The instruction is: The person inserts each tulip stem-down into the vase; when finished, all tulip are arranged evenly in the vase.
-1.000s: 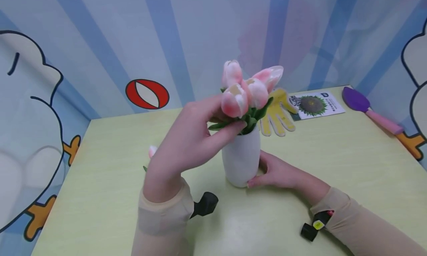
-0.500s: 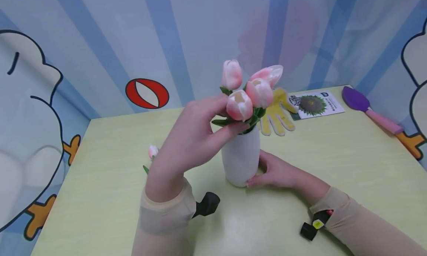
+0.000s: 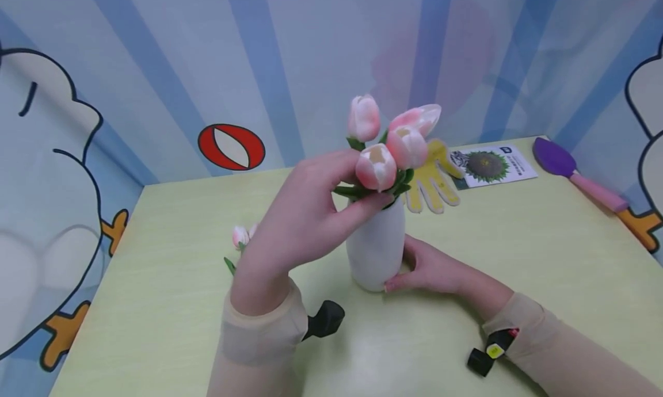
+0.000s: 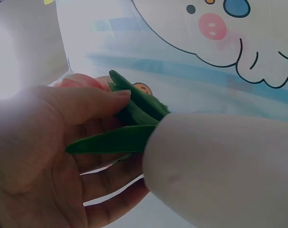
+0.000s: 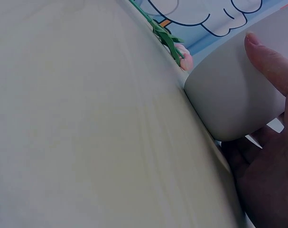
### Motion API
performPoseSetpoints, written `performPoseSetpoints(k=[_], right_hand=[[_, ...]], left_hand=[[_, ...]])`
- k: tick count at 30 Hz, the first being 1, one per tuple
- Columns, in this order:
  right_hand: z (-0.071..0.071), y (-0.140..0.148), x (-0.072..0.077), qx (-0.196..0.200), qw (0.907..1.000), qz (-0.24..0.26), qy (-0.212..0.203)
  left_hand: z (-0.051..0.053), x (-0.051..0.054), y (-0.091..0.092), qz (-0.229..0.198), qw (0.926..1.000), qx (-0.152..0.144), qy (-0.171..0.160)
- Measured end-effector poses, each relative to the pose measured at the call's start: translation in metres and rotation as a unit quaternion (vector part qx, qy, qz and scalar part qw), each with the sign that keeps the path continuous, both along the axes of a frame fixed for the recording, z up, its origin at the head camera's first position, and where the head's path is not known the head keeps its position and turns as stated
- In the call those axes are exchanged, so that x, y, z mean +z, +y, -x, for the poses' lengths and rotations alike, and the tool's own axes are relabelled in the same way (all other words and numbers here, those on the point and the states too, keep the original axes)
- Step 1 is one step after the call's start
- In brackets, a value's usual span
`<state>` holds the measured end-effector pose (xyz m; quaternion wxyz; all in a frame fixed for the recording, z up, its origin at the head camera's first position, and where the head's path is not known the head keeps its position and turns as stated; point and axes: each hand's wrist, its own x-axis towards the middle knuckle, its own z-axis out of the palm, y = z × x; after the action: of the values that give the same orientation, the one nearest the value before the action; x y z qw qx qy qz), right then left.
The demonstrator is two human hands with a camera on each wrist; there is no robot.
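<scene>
A white vase [image 3: 375, 244] is standing upright on the tabletop [image 3: 404, 339], with four pink-and-white tulips [image 3: 376, 167] rising from its mouth and fanning apart above it. The left hand [image 3: 311, 213] is grasping the tulips just above the vase's mouth, its thumb pressing on the green leaves [image 4: 115, 140] while its fingers are curving behind them. The right hand [image 3: 427, 267] is gripping the vase low on its right side, near the base, the thumb lying along the front and the fingers reaching round behind.

To the left of the vase, loose flowers [image 3: 240, 236] are lying on the tabletop; the left forearm is covering part of them, so their number is hard to tell. Behind the vase and a little to its right, a yellow glove [image 3: 432, 178] is lying with its fingers pointing forward. Farther right of the vase, a printed card [image 3: 492, 164] is resting flat, and beyond that a purple spatula [image 3: 576, 178] with a pink handle is lying. A blue striped backdrop [image 3: 331, 57] is rising behind the vase.
</scene>
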<state>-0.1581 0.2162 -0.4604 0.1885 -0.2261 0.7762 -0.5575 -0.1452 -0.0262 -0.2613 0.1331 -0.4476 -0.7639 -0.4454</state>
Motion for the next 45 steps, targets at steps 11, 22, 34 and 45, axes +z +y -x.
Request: performPoseSetpoints(k=[11, 22, 34, 45], right_hand=[[0.004, -0.001, 0.002, 0.002, 0.9996, 0.003, 0.028], [0.001, -0.006, -0.004, 0.002, 0.9995, 0.004, 0.032], [0.0, -0.005, -0.001, -0.002, 0.9998, 0.006, 0.019], [-0.001, -0.004, -0.001, 0.0, 0.9996, 0.0, 0.028]], left_hand=[[-0.022, 0.019, -0.013, -0.158, 0.9818, 0.079, 0.069], [-0.019, 0.013, -0.023, -0.316, 0.9414, 0.108, 0.044], [-0.018, 0.004, -0.085, -0.232, 0.9657, 0.085, -0.081], [-0.007, -0.047, -0.133, -0.001, 0.9502, 0.297, -0.093]])
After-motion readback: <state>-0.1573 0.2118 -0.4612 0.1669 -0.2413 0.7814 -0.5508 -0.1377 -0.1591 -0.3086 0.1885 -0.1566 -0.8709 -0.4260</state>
